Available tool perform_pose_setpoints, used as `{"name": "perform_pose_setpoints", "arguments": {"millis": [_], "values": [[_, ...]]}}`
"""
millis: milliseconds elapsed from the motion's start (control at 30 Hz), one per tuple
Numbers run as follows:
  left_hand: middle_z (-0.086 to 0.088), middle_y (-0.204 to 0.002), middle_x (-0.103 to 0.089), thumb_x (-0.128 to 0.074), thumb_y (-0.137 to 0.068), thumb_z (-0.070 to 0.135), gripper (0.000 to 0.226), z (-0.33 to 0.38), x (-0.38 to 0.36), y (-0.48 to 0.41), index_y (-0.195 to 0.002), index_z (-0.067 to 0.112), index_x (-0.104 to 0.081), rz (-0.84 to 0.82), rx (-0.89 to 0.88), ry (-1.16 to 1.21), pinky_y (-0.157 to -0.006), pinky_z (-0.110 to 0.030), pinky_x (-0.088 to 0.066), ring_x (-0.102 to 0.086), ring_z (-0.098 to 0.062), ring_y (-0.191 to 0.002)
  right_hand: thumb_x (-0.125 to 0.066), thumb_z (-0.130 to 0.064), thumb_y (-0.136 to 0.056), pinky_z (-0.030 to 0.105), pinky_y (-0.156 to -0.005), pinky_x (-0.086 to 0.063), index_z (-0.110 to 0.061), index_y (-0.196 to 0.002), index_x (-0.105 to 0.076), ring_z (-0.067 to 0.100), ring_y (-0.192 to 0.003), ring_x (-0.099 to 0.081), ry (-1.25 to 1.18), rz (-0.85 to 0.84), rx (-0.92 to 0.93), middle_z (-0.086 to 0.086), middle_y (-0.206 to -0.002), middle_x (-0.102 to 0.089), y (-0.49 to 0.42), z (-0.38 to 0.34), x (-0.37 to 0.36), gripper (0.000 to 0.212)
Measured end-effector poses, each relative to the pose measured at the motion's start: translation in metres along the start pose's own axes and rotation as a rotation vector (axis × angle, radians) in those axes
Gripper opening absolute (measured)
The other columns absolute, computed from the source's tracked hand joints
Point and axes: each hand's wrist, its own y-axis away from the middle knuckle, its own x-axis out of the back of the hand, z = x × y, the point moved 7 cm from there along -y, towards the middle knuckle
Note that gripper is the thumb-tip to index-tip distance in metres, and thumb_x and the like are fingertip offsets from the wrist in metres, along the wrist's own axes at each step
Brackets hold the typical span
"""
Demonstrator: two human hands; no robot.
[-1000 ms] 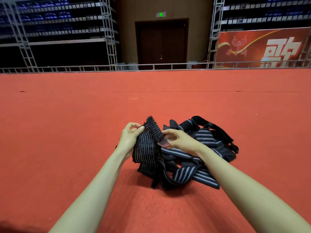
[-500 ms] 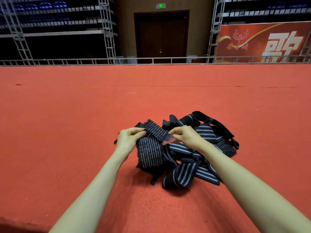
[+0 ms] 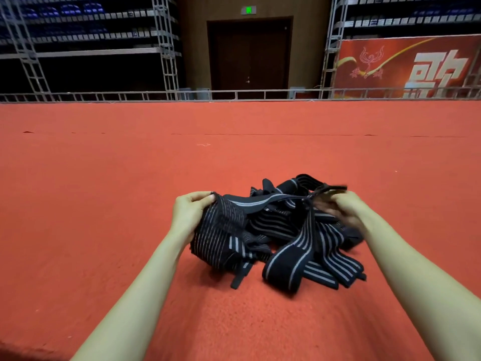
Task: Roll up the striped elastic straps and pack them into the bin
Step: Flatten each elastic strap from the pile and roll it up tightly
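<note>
A tangled heap of black elastic straps with grey stripes (image 3: 291,246) lies on the red carpet in front of me. One strap (image 3: 263,200) is stretched sideways above the heap between my hands. My left hand (image 3: 191,208) pinches its left part, where the strap hangs down in a wide fold. My right hand (image 3: 343,207) grips the strap's right end, which is blurred by motion. No bin is in view.
Red carpet (image 3: 104,204) spreads all around the heap. A metal rail (image 3: 234,95) runs along the carpet's far edge. Behind it are truss towers, a dark double door (image 3: 248,53) and a red banner (image 3: 406,66).
My right hand has pulled the strap's end away to the right, drawing the strap taut between both hands. My left hand keeps its hold at the left.
</note>
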Motion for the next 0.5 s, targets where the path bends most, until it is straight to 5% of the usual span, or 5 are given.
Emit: {"name": "perform_pose_setpoints", "arguments": {"millis": [167, 267, 433, 500], "values": [[-0.007, -0.082, -0.071, -0.064, -0.087, 0.011, 0.011, 0.007, -0.030, 0.017, -0.095, 0.008, -0.072, -0.138, 0.037, -0.035, -0.070, -0.029, -0.050, -0.062, -0.016, -0.071, -0.024, 0.017, -0.090, 0.042, -0.101, -0.044, 0.004, -0.118, -0.044, 0.035, -0.124, -0.052, -0.424, 0.095, -0.113, 0.023, -0.135, -0.048, 0.014, -0.002, 0.030, 0.036], [-0.008, -0.083, -0.071, -0.065, -0.087, 0.013, 0.010, 0.013, -0.049, 0.031, -0.092, 0.010, -0.072, -0.184, 0.035, -0.032, -0.072, -0.030, -0.050, -0.062, -0.018, -0.073, -0.035, 0.008, -0.092, 0.037, -0.095, -0.038, -0.002, -0.116, -0.053, 0.021, -0.116, -0.052, -0.242, 0.230, -0.036, 0.014, -0.130, -0.055, 0.041, -0.004, 0.044, 0.032], [-0.005, -0.084, -0.072, -0.068, -0.084, 0.016, 0.005, 0.024, -0.086, 0.065, -0.082, 0.014, -0.072, -0.268, -0.017, -0.056, -0.079, -0.033, -0.050, -0.064, -0.018, -0.079, -0.055, -0.009, -0.094, 0.028, -0.089, -0.045, -0.018, -0.110, -0.062, 0.020, -0.113, -0.058, 0.234, -0.208, 0.071, 0.004, -0.115, -0.066, 0.103, -0.007, -0.014, 0.019], [-0.005, -0.081, -0.070, -0.066, -0.085, 0.012, 0.005, 0.025, -0.096, 0.080, -0.083, 0.012, -0.070, -0.275, 0.007, 0.009, -0.071, -0.026, -0.051, -0.063, -0.016, -0.075, -0.059, -0.019, -0.094, 0.031, -0.094, -0.046, -0.019, -0.116, -0.059, 0.019, -0.112, -0.058, 0.277, -0.347, 0.033, 0.001, -0.115, -0.065, 0.125, 0.001, -0.036, 0.023]]}}
